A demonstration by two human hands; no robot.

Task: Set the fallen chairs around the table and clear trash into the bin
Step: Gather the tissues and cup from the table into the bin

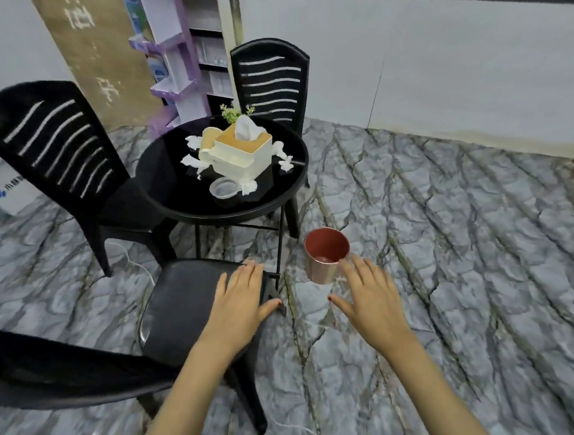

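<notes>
Head view: left hand (240,302) flat, open on chair seat (186,305), lower centre. Right hand (371,296) open beside bin (325,255); careless reach could tip it. Tissue scraps (191,161) litter worktop (166,189).

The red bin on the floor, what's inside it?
The red bin looks nearly empty: only its red bottom shows, perhaps one small scrap. The near wall hides part of the bottom.
</notes>
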